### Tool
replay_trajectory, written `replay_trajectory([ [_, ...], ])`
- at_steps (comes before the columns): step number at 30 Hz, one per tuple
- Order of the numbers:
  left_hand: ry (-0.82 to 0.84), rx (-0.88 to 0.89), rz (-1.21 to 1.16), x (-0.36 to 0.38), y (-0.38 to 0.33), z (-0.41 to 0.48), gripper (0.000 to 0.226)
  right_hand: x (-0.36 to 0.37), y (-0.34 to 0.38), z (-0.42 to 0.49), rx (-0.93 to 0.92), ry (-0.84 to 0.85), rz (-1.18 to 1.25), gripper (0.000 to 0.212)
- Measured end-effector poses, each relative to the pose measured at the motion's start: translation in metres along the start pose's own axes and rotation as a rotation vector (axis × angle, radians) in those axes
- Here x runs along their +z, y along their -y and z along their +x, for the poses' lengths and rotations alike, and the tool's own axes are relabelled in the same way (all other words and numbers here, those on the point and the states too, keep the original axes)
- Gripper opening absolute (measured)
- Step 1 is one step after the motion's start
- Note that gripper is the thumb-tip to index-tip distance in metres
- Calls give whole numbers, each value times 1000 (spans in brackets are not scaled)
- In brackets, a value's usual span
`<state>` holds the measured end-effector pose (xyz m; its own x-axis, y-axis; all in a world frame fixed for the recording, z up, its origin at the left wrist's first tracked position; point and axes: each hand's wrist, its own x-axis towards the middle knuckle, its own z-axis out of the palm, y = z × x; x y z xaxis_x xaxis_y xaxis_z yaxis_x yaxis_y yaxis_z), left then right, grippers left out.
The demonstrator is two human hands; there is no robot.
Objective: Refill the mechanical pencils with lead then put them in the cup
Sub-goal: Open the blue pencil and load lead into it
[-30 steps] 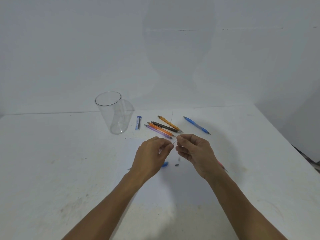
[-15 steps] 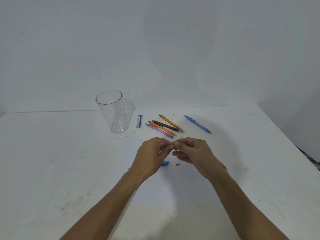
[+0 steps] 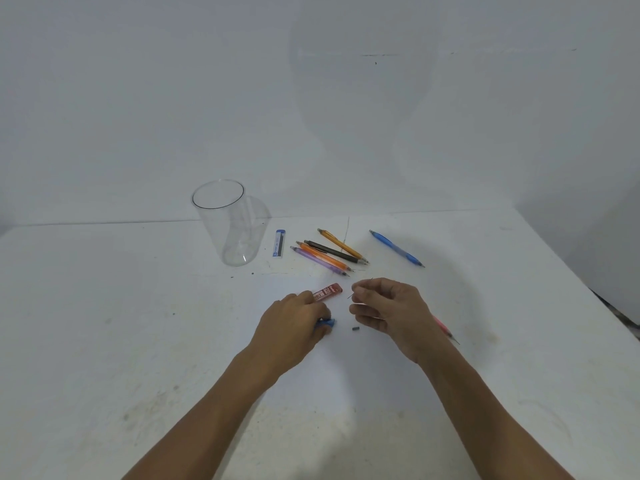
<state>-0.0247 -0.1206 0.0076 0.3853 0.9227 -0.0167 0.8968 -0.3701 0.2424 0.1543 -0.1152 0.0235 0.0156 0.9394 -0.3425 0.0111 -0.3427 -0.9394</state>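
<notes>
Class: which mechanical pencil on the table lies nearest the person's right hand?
The pink pencil, its tip poking out from behind the right hand. The blue pencil and the four clustered pencils lie farther back.

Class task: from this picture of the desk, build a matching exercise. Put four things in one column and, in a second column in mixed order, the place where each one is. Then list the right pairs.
Things
1. clear cup
2. red lead case
3. blue pencil
4. thin lead

Places
A. pinched in the right hand
B. lying alone on the table, right of the pencil group
C. standing upright, furthest left of all the things
D. held by the left hand

Pairs: 1-C, 2-D, 3-B, 4-A
</notes>
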Motion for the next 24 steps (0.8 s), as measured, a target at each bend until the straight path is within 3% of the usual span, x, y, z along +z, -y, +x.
replay_trajectory([
  [5, -82, -66, -245, -9, -3, 3, 26, -1, 5, -6, -59, 5, 72, 7],
  [11, -305, -37, -573, -35, -16, 6, 18, 0, 24, -19, -287, -17, 149, 10],
  [17, -395, -12, -663, -41, -20, 8, 22, 5, 29, -24, -478, -89, 10, 11],
  [24, -376, -51, -673, -43, -23, 10, 27, 6, 26, -23, -527, -122, -33, 12],
])
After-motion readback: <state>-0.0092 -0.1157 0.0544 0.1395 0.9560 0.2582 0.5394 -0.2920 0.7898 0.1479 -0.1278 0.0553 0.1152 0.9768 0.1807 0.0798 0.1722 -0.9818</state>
